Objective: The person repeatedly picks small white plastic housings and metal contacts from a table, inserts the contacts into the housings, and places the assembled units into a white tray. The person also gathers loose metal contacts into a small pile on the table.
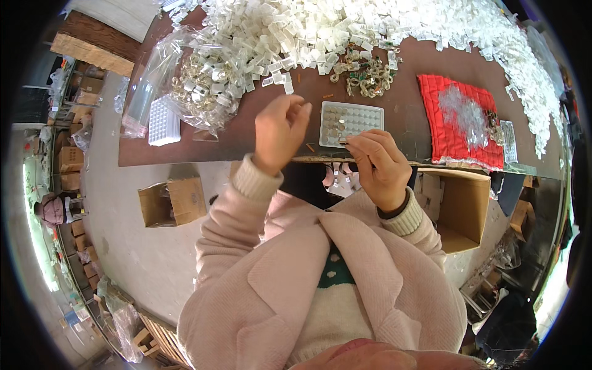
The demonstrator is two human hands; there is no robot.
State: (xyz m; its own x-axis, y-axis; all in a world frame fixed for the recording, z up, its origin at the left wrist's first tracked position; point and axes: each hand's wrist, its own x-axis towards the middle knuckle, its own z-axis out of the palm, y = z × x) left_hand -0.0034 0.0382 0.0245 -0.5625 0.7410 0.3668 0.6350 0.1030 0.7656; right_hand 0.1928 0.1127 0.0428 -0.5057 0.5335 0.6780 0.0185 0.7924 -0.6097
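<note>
My left hand is raised over the table's near edge, left of a white tray. Its fingers are curled together, and whatever they may hold is hidden. With thumb and fingertips, my right hand pinches a small dark, thin piece at the tray's near edge. The tray has rows of round pockets. Small round silvery discs lie in its left part. Just beyond the tray is a small pile of green and metallic parts.
Small translucent plastic cases cover the table's far side. At left are a clear bag of metallic parts and white trays. A red quilted cloth bears clear pieces. Cardboard boxes stand below the table.
</note>
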